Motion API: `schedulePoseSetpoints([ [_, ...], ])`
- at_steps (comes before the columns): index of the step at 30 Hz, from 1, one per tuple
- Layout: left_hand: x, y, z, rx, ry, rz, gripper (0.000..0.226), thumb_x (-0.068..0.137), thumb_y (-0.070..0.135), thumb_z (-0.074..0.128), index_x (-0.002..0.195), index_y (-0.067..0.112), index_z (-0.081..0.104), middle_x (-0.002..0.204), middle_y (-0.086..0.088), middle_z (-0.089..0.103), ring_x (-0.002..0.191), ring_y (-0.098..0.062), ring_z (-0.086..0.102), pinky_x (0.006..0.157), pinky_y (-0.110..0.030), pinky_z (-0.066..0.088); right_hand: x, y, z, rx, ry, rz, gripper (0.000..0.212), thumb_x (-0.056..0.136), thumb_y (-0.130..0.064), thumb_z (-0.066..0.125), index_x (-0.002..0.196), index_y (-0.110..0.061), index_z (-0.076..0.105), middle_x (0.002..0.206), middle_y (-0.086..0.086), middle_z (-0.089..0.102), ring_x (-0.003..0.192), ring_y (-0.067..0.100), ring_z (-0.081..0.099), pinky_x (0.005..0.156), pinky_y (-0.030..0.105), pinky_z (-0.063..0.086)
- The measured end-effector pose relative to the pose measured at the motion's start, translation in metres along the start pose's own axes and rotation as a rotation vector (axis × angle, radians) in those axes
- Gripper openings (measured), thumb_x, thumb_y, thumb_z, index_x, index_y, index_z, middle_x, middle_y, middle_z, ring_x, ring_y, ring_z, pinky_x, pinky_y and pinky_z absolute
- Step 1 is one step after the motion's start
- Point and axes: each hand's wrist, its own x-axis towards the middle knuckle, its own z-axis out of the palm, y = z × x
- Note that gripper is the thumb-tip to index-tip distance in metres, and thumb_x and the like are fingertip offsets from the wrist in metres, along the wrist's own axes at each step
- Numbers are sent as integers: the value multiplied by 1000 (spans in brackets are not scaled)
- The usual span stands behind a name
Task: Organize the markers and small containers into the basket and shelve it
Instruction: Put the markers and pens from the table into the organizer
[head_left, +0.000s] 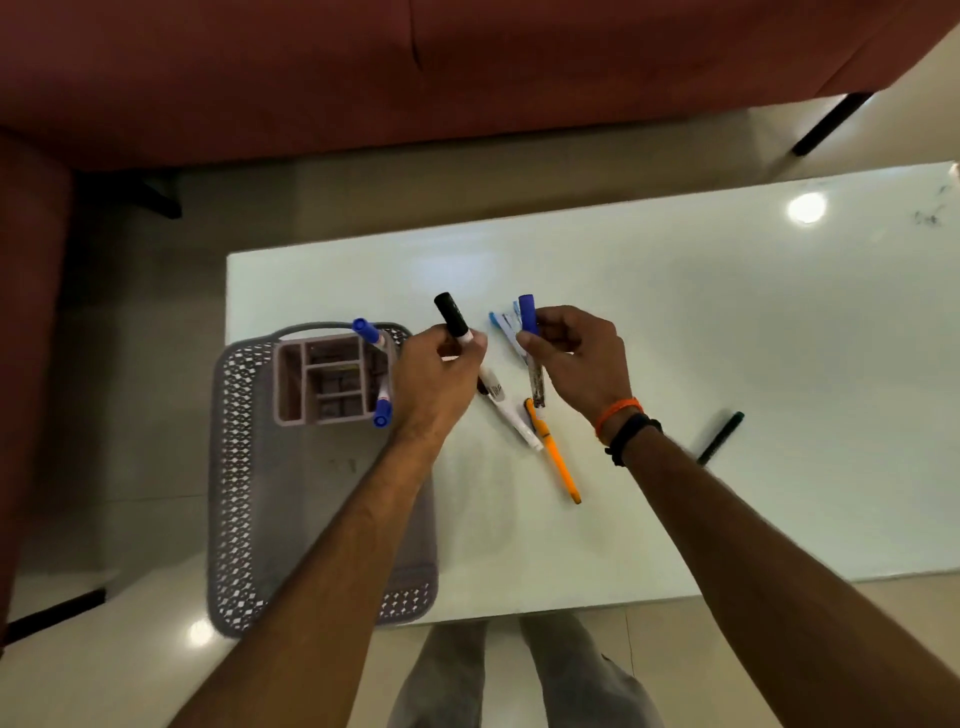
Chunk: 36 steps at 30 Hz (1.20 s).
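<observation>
A grey perforated basket sits at the table's left front corner. Inside its far end stands a small pink divided container with two blue-capped markers leaning in it. My left hand grips a black-capped marker just right of the basket. My right hand holds a blue-capped marker upright, with pale blue pens beside it. On the table between my hands lie a white marker and an orange pen.
A dark green pen lies alone on the glossy white table to the right. A dark red sofa runs behind the table and along the left. My legs show under the front edge.
</observation>
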Motion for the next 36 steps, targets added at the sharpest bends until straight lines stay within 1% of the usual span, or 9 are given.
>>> schedulePoseSetpoints([
  [6,-12,-8,-72,15,154,82,19,84,33,69,95,17,73,83,5,71,81,-10,68,82,-37,58,-21,-37,46,47,-10,-127,29,79,-23,76,103,-8,69,90,4,73,83,18,70,84,31,58],
  [8,-15,-12,-92,10,184,101,18,82,31,72,95,19,72,86,5,73,81,-9,69,73,-32,59,-26,-48,59,62,-1,-172,29,79,-21,77,102,-6,69,89,3,73,79,13,69,82,24,57],
  [11,-15,-23,-116,-25,239,124,22,81,22,74,101,14,70,89,4,70,82,-7,68,57,-8,51,-35,-63,78,59,-9,-250,26,79,-15,77,101,-5,68,84,-2,68,74,-1,63,75,6,51],
  [15,-12,-34,-133,5,308,140,26,80,19,75,104,10,69,84,10,64,71,9,57,56,4,41,-42,-70,94,69,0,-265,27,78,-15,77,102,-8,68,85,-4,68,77,3,65,72,5,51],
  [18,-7,-43,-139,31,312,159,27,80,20,76,105,11,70,85,12,63,70,11,55,59,6,39,-45,-71,102,61,35,-279,27,78,-16,78,102,-9,68,85,-4,69,80,10,68,75,12,55],
  [23,-3,-51,-144,49,308,174,27,83,25,72,106,12,70,93,8,69,76,1,61,61,8,39,-43,-68,117,-5,72,-321,29,81,-18,76,107,-8,67,91,-1,70,83,13,69,78,15,56],
  [26,0,-53,-145,48,288,178,26,84,27,71,106,14,71,90,13,67,75,8,59,61,7,39,-38,-63,128,-67,79,-318,28,81,-21,75,106,-9,67,97,4,72,85,17,70,80,28,59],
  [30,5,-56,-145,47,261,184,27,83,28,72,106,15,70,93,9,70,80,0,63,67,-2,43,-31,-52,140,-320,5,-278,24,82,-26,70,105,-17,71,94,0,74,86,16,68,82,40,58],
  [36,10,-59,-142,31,248,187,28,82,22,74,107,11,70,98,1,74,84,-6,66,67,1,43,-23,-57,146,-502,-65,-186,25,86,-30,66,109,-23,70,92,3,74,84,22,66,82,37,56],
])
